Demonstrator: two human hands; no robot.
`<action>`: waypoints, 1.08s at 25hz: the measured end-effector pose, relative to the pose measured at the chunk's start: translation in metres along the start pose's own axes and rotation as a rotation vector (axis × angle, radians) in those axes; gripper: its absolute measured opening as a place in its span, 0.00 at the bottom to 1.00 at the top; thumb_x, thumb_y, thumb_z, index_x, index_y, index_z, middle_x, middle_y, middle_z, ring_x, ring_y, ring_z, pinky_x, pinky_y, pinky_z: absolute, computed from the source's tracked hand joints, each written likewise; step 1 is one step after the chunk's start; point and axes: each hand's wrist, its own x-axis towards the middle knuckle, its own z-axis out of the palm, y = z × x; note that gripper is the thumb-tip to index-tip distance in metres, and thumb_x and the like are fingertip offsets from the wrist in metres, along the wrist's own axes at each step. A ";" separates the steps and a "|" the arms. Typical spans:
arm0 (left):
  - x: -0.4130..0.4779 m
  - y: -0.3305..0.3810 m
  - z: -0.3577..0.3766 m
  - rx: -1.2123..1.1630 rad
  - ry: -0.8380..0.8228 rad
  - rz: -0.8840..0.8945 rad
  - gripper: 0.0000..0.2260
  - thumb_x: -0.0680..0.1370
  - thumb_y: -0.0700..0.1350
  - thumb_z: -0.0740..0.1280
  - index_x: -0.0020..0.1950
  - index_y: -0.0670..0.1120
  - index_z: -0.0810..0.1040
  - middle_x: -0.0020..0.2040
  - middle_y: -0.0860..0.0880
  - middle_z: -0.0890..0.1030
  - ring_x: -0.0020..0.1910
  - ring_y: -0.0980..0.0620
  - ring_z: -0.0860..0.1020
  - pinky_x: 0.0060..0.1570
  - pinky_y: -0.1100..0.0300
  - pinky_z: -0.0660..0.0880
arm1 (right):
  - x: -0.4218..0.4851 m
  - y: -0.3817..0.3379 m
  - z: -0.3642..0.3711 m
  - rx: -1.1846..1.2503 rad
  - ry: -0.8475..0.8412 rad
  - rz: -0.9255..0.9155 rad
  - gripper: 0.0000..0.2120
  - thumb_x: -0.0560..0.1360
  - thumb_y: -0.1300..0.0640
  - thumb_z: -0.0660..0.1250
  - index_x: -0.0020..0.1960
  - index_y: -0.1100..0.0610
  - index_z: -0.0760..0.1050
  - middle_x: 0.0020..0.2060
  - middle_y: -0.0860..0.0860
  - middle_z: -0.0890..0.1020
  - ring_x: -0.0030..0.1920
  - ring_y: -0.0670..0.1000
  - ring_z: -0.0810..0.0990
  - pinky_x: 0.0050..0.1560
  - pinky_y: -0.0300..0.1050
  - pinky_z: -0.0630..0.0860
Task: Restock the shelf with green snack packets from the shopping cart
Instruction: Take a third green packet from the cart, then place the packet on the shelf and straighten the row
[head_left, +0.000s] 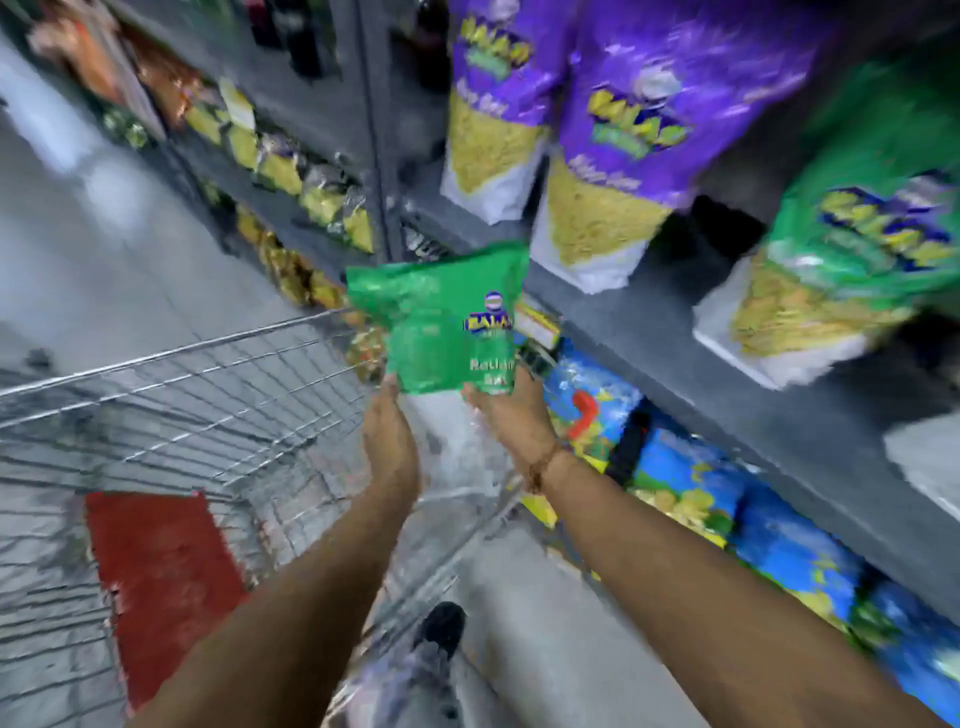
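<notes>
You are holding one green snack packet (441, 322) by its lower edge, your left hand (389, 441) and right hand (511, 415) each pinching a bottom corner with the fingers. It is looking light, soft and crinkly, probably slippery, so be gripping the seam. It is hanging above the shopping cart (208, 410), below the shelf (675, 332) on the far right.

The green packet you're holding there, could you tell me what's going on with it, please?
A person holds one green snack packet by its lower edge, left hand and right hand each in a grip on it. It is raised between the wire shopping cart and the grey shelf, where purple packets and another green packet stand. It is not yet shelved.
</notes>
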 end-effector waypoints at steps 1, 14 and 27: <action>-0.019 0.016 0.016 -0.022 -0.014 0.125 0.24 0.76 0.59 0.57 0.58 0.41 0.74 0.54 0.37 0.78 0.51 0.46 0.75 0.59 0.45 0.73 | -0.013 -0.013 -0.024 0.037 0.006 -0.078 0.20 0.71 0.67 0.68 0.62 0.62 0.70 0.47 0.55 0.80 0.38 0.47 0.77 0.41 0.37 0.74; -0.329 -0.033 0.251 0.317 -1.183 0.722 0.11 0.72 0.45 0.67 0.49 0.59 0.71 0.48 0.61 0.78 0.42 0.76 0.75 0.43 0.78 0.71 | -0.223 0.023 -0.391 0.499 0.908 -0.661 0.16 0.69 0.65 0.56 0.51 0.50 0.73 0.41 0.45 0.79 0.43 0.46 0.74 0.46 0.42 0.73; -0.394 -0.072 0.427 0.294 -1.307 0.089 0.34 0.69 0.72 0.52 0.64 0.51 0.73 0.70 0.46 0.71 0.68 0.50 0.69 0.72 0.50 0.61 | -0.211 0.036 -0.508 0.259 1.504 0.174 0.26 0.73 0.55 0.65 0.68 0.62 0.64 0.63 0.61 0.70 0.64 0.60 0.66 0.61 0.50 0.58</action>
